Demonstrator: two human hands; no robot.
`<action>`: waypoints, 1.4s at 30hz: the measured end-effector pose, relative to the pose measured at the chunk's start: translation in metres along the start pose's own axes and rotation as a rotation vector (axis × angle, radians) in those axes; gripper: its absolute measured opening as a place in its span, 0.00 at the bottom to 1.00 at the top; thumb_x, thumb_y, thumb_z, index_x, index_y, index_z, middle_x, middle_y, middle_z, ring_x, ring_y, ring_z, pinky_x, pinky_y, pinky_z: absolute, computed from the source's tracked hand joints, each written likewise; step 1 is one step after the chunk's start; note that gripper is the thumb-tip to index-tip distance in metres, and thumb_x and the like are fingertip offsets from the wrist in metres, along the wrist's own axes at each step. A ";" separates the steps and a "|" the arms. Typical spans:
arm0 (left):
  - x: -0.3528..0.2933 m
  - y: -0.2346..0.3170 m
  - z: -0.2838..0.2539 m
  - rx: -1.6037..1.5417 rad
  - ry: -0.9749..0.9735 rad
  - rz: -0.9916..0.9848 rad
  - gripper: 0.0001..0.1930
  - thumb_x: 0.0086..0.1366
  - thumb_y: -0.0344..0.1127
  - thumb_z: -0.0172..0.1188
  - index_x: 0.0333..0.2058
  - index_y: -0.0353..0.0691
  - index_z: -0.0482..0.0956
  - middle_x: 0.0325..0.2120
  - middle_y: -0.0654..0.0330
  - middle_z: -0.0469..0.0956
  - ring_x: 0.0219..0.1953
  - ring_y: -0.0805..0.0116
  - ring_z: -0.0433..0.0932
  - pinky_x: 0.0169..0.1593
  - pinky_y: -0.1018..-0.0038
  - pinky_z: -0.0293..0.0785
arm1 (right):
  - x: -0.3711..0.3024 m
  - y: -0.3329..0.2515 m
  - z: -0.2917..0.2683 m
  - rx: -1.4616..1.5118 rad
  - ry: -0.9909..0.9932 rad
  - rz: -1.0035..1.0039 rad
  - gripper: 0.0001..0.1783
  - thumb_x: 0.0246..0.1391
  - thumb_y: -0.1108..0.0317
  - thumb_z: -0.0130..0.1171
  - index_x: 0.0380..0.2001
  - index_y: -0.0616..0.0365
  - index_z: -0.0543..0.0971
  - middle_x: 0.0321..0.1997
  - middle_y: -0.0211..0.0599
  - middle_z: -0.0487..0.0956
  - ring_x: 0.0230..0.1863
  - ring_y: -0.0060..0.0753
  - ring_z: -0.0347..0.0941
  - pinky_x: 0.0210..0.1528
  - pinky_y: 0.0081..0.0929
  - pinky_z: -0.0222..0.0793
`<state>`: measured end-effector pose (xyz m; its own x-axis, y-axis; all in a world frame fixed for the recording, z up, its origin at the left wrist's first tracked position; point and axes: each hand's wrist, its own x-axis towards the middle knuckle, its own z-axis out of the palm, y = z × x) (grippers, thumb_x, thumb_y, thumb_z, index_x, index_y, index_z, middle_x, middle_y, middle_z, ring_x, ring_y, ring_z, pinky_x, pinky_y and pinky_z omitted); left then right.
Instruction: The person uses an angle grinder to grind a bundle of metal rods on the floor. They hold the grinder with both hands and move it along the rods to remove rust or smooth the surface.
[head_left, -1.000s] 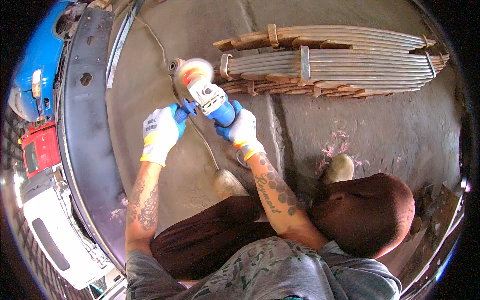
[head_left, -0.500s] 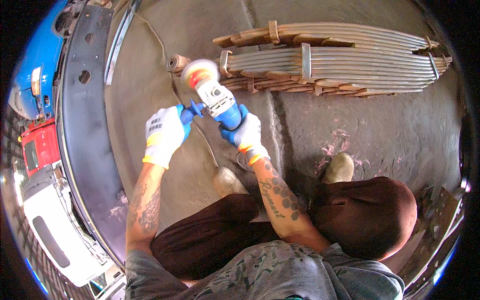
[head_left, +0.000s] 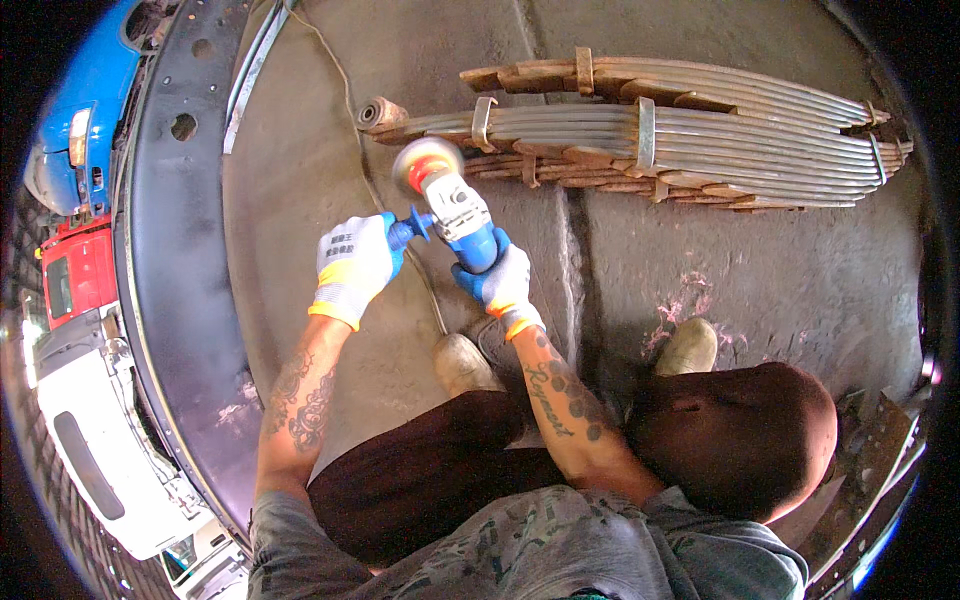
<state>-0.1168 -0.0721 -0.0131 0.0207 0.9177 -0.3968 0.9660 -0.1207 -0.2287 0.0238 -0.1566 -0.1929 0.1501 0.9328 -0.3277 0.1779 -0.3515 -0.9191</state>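
Both gloved hands grip a blue and white angle grinder (head_left: 460, 215). My left hand (head_left: 355, 258) is closed round its blue side handle (head_left: 408, 229). My right hand (head_left: 500, 278) wraps the blue motor body. The grinder's round disc (head_left: 427, 166) is blurred as if spinning, with a red centre. It stands just on my side of the left end of a rusty leaf spring pack (head_left: 560, 123), close to its rolled eye (head_left: 380, 113). Whether the disc touches the metal I cannot tell. Metal clips (head_left: 646, 132) band the leaves.
A second leaf spring pack (head_left: 700, 75) lies behind, and more leaves (head_left: 600, 178) lie on the near side. A cord (head_left: 345, 80) runs along the concrete floor. A long dark steel beam (head_left: 180, 260) flanks my left, with truck cabs (head_left: 80, 265) beyond. My shoes (head_left: 688, 347) are close by.
The view has shifted, so the scene sits farther right. Relative to the spring end, the grinder's disc has come slightly toward me, uncovering more of the leaf beside the eye. Both hands keep their grip.
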 end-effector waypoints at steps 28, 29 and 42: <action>0.011 -0.040 -0.007 -0.077 0.057 -0.087 0.15 0.67 0.51 0.63 0.36 0.46 0.87 0.36 0.44 0.87 0.41 0.39 0.87 0.47 0.47 0.82 | 0.041 -0.034 0.018 -0.076 -0.031 -0.127 0.33 0.32 0.52 0.83 0.42 0.57 0.82 0.37 0.52 0.89 0.40 0.57 0.88 0.46 0.46 0.83; 0.010 -0.044 -0.005 -0.069 0.073 -0.080 0.15 0.67 0.51 0.63 0.36 0.46 0.88 0.36 0.44 0.87 0.41 0.39 0.87 0.47 0.47 0.82 | 0.041 -0.034 0.020 -0.072 -0.033 -0.126 0.34 0.32 0.52 0.83 0.42 0.57 0.83 0.37 0.52 0.89 0.40 0.57 0.88 0.46 0.45 0.83; 0.026 -0.051 -0.027 -0.033 0.125 -0.108 0.13 0.66 0.50 0.67 0.37 0.47 0.88 0.38 0.46 0.88 0.43 0.39 0.87 0.47 0.48 0.82 | 0.061 -0.053 0.027 -0.080 -0.062 -0.112 0.36 0.32 0.52 0.83 0.46 0.57 0.83 0.41 0.53 0.89 0.42 0.55 0.88 0.48 0.45 0.83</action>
<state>-0.1588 -0.0320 0.0124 -0.0542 0.9649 -0.2569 0.9723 -0.0076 -0.2337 -0.0028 -0.0791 -0.1700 0.0652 0.9688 -0.2389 0.2679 -0.2476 -0.9311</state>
